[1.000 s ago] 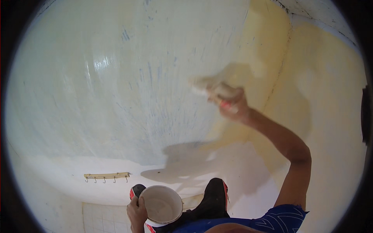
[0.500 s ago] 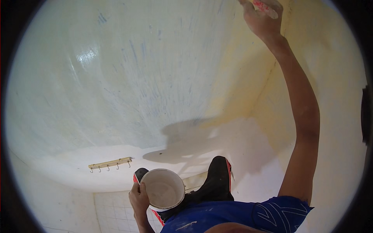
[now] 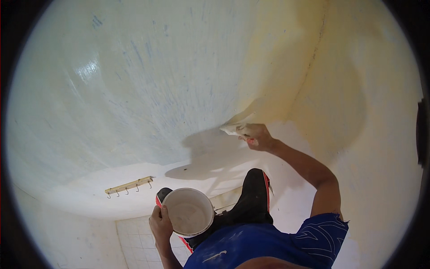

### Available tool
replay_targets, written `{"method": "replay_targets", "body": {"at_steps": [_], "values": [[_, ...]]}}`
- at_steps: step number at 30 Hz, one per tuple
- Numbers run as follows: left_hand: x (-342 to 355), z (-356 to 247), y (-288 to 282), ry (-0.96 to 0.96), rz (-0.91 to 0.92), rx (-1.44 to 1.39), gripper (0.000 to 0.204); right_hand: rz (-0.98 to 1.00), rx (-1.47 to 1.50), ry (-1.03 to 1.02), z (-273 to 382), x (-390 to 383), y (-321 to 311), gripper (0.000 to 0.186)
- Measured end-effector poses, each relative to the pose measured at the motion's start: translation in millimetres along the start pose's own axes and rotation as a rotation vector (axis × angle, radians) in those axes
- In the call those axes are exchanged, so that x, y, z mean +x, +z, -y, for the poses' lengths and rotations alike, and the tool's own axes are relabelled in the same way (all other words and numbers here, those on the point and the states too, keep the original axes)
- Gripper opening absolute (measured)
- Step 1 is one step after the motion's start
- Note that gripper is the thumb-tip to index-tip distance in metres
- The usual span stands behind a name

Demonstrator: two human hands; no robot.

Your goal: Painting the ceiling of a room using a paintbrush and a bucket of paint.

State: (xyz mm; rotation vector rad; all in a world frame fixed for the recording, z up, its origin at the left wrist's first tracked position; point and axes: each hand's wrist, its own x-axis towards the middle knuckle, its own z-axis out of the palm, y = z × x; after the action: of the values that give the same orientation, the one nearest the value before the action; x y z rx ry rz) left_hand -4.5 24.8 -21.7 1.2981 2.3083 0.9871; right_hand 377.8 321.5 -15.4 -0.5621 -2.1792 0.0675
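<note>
While your right hand [image 3: 256, 136] grips a pale tool [image 3: 230, 129] at the far wall [image 3: 179, 80]: apparently coating.
Left hand [image 3: 161, 224] curled over near white bucket [image 3: 197, 198], left side; next stroke likely calls for even pressure.

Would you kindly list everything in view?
Bucket: one, white, lower centre
Brush-like tool: one, pale and red, centre
Front wall: one, greenish, yellow, white, ahead
Hook rail: one, five hooks, yellowish, front wall
Right wall: one, yellow and white, right
Left wall: one, whitish, lower left
Tiles: several, pale, lower left
Dark object: one, black, right edge
Shirt: one, blue, bottom
Trousers: one pair, black and red, lower centre
Left hand: one, bare, on bucket's rim
Right hand: one, bare, on brush-like tool
</note>
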Motion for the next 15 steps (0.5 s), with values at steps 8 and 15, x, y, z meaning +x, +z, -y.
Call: {"method": "replay_targets", "body": {"at_steps": [8,15], "values": [[0.5,-0.5,4.1,0.000,0.014,0.012,0.041,-0.293,-0.171,-0.349,-14.3,162.5,-152.0,0.032],[1.8,-3.0,8.1,0.005,0.031,0.034,0.044,-0.715,-0.570,-0.912,18.0,265.7,-233.2,0.014]]}}
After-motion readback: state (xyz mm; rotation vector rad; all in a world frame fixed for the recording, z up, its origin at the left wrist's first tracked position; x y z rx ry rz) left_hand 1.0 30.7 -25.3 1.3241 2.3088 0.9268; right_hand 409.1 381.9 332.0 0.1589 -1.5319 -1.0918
